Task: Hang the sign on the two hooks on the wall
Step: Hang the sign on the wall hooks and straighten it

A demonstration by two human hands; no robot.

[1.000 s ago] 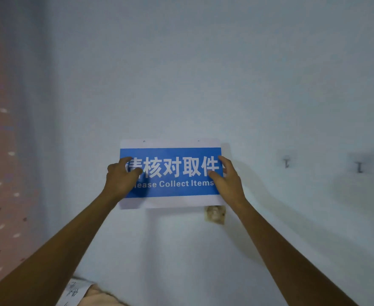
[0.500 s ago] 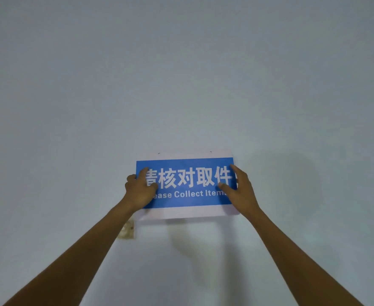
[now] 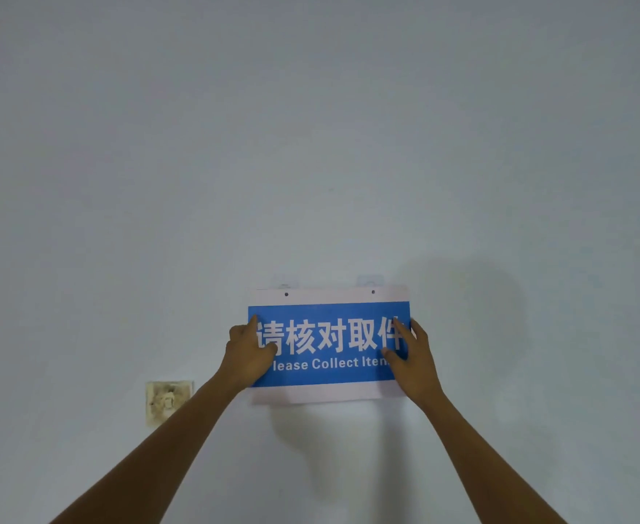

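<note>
Sign (image 3: 330, 344) lettering: "lease Collect Iten"

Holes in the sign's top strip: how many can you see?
2. One hole is near the left end of the sign's white top strip, the other hole toward the right. Each sits just below a clear hook pad on the wall; none seem hidden.

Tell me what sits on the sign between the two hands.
In the head view, only the sign's own blue panel with white lettering lies between the left hand and the right hand; nothing else sits there.
</note>
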